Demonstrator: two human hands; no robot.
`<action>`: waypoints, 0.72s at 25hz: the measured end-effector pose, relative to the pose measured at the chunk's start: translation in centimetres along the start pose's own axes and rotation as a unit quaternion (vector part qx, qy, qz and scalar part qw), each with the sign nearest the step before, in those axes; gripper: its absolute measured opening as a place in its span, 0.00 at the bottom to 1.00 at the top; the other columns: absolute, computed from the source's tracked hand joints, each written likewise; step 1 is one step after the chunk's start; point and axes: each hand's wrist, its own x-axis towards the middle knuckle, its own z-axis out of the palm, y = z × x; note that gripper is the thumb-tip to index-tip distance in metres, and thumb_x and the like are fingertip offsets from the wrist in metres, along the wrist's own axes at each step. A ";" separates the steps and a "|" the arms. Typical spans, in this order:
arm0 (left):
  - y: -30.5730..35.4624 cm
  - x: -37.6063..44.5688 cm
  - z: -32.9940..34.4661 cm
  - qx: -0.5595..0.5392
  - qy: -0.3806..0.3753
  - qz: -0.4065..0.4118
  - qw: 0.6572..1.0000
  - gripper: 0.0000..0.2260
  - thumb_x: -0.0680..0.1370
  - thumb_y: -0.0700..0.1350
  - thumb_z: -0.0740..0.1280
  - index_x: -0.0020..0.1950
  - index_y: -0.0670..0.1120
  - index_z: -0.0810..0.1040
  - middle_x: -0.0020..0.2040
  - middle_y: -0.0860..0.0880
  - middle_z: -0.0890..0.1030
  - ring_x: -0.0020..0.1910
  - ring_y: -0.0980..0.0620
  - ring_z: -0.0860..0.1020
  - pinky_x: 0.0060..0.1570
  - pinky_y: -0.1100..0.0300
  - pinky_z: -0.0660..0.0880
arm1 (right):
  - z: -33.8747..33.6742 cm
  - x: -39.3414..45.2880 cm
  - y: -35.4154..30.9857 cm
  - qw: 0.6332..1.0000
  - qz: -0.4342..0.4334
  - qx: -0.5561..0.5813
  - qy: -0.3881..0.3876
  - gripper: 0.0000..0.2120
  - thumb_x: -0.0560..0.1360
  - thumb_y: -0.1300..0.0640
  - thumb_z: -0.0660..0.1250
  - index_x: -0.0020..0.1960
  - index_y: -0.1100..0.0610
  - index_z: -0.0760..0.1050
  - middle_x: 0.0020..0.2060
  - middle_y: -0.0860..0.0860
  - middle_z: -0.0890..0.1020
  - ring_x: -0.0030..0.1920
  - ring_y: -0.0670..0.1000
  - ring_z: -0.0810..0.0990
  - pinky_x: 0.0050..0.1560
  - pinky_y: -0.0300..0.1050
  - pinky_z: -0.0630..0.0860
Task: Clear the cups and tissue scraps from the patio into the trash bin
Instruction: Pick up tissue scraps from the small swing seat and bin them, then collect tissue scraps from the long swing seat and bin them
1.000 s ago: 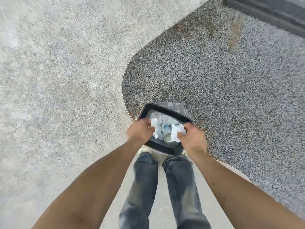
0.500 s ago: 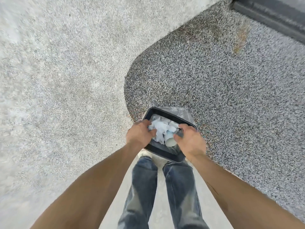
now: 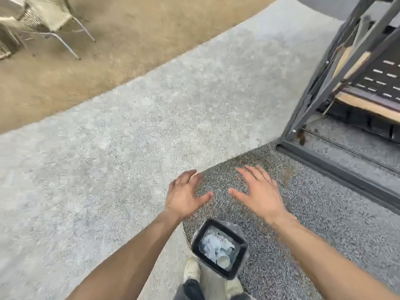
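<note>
The black trash bin (image 3: 195,241) with a grey liner stands on the ground just in front of my feet. Inside it lie white tissue scraps (image 3: 211,242) and a white cup (image 3: 223,260). My left hand (image 3: 184,194) is raised above and beyond the bin, fingers spread, holding nothing. My right hand (image 3: 258,191) is beside it, also spread and empty. Both palms face down over the ground.
A dark metal frame (image 3: 324,83) with a rail along the ground stands at the right. A wicker chair (image 3: 49,16) sits on brown ground at the far left. Light concrete (image 3: 129,126) meets dark pebbled paving (image 3: 303,213) under my hands.
Both hands let go of the tissue scraps and cup, which now lie in the bin, and rose clear with fingers spread. The view tilted up, showing the frame and chair.
</note>
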 end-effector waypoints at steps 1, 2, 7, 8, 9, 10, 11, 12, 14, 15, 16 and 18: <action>0.6 -0.9 -2.6 0.029 0.024 0.014 0.999 0.36 0.70 0.75 0.51 0.75 0.61 0.57 0.78 0.54 0.57 0.77 0.52 0.53 0.74 0.41 0.52 | -2.6 0.2 -1.1 0.999 -0.027 -0.008 0.017 0.37 0.68 0.24 0.51 0.73 0.36 0.52 0.75 0.42 0.56 0.76 0.49 0.48 0.69 0.60 0.44; 0.9 -1.8 -4.7 0.049 0.046 0.022 0.997 0.38 0.69 0.77 0.47 0.75 0.62 0.55 0.79 0.55 0.53 0.78 0.53 0.48 0.74 0.41 0.48 | -4.7 0.4 -2.0 0.998 -0.054 -0.012 0.031 0.37 0.68 0.23 0.50 0.73 0.36 0.50 0.76 0.42 0.55 0.76 0.48 0.47 0.68 0.59 0.42; 1.8 -6.8 -12.5 0.062 0.155 -0.043 0.985 0.38 0.68 0.78 0.45 0.76 0.64 0.50 0.79 0.57 0.45 0.77 0.52 0.40 0.74 0.42 0.39 | -13.0 0.5 -6.7 0.978 -0.181 -0.031 0.096 0.36 0.69 0.24 0.50 0.74 0.36 0.51 0.76 0.43 0.57 0.76 0.49 0.48 0.71 0.55 0.49; 1.8 -8.0 -13.5 0.059 0.166 -0.061 0.982 0.38 0.68 0.78 0.46 0.76 0.64 0.50 0.79 0.57 0.45 0.77 0.52 0.40 0.74 0.43 0.39 | -14.0 0.5 -7.7 0.975 -0.197 -0.027 0.098 0.36 0.69 0.24 0.50 0.74 0.37 0.52 0.76 0.43 0.57 0.76 0.50 0.49 0.72 0.56 0.51; 1.6 -9.6 -14.5 0.062 0.184 -0.079 0.978 0.38 0.68 0.77 0.47 0.76 0.64 0.50 0.79 0.57 0.45 0.77 0.52 0.40 0.74 0.43 0.39 | -14.9 0.3 -9.0 0.970 -0.222 -0.025 0.096 0.36 0.69 0.24 0.50 0.74 0.37 0.52 0.76 0.43 0.58 0.76 0.50 0.49 0.72 0.56 0.52; 1.1 -11.4 -15.3 0.067 0.203 -0.096 0.972 0.38 0.69 0.77 0.48 0.76 0.64 0.50 0.79 0.56 0.46 0.77 0.52 0.40 0.74 0.44 0.39 | -15.5 0.1 -10.3 0.963 -0.250 -0.027 0.092 0.36 0.69 0.24 0.50 0.74 0.37 0.53 0.76 0.43 0.58 0.76 0.50 0.49 0.72 0.57 0.53; 0.4 -13.7 -16.0 0.070 0.225 -0.119 0.964 0.37 0.69 0.77 0.49 0.76 0.64 0.51 0.79 0.56 0.46 0.78 0.52 0.40 0.74 0.44 0.39 | -15.9 -0.2 -12.0 0.955 -0.283 -0.029 0.084 0.36 0.69 0.25 0.50 0.74 0.37 0.53 0.76 0.43 0.58 0.76 0.50 0.49 0.72 0.57 0.53; -0.3 -16.0 -16.5 0.068 0.245 -0.143 0.956 0.37 0.69 0.76 0.49 0.76 0.64 0.52 0.79 0.56 0.47 0.78 0.52 0.41 0.74 0.44 0.40 | -16.0 -0.5 -13.6 0.946 -0.313 -0.028 0.075 0.36 0.69 0.25 0.51 0.74 0.37 0.54 0.76 0.43 0.58 0.76 0.50 0.49 0.72 0.57 0.53; -2.1 -20.9 -17.3 0.058 0.282 -0.199 0.937 0.37 0.69 0.76 0.49 0.76 0.63 0.53 0.79 0.56 0.49 0.78 0.52 0.42 0.74 0.45 0.40 | -15.6 -1.3 -17.4 0.928 -0.367 -0.021 0.057 0.35 0.70 0.25 0.52 0.73 0.38 0.54 0.76 0.43 0.58 0.76 0.50 0.49 0.72 0.57 0.53; -2.9 -23.5 -17.5 0.055 0.299 -0.227 0.925 0.37 0.69 0.76 0.49 0.76 0.63 0.53 0.79 0.56 0.50 0.78 0.52 0.43 0.74 0.46 0.40 | -15.1 -2.0 -19.4 0.918 -0.394 -0.017 0.046 0.35 0.70 0.26 0.52 0.73 0.38 0.55 0.76 0.43 0.58 0.76 0.50 0.49 0.72 0.56 0.53; -3.8 -26.5 -17.6 0.055 0.317 -0.259 0.911 0.37 0.69 0.77 0.49 0.76 0.63 0.54 0.79 0.56 0.50 0.78 0.52 0.44 0.75 0.46 0.41 | -14.4 -3.1 -21.8 0.905 -0.424 -0.014 0.033 0.35 0.70 0.26 0.53 0.73 0.38 0.55 0.76 0.43 0.58 0.76 0.50 0.50 0.72 0.55 0.52; -5.2 -32.1 -17.5 0.056 0.341 -0.316 0.883 0.37 0.69 0.76 0.49 0.75 0.63 0.55 0.79 0.55 0.52 0.78 0.52 0.45 0.75 0.46 0.42 | -12.8 -5.6 -26.2 0.878 -0.478 -0.006 0.010 0.35 0.70 0.27 0.54 0.73 0.38 0.56 0.76 0.43 0.58 0.76 0.50 0.50 0.72 0.54 0.52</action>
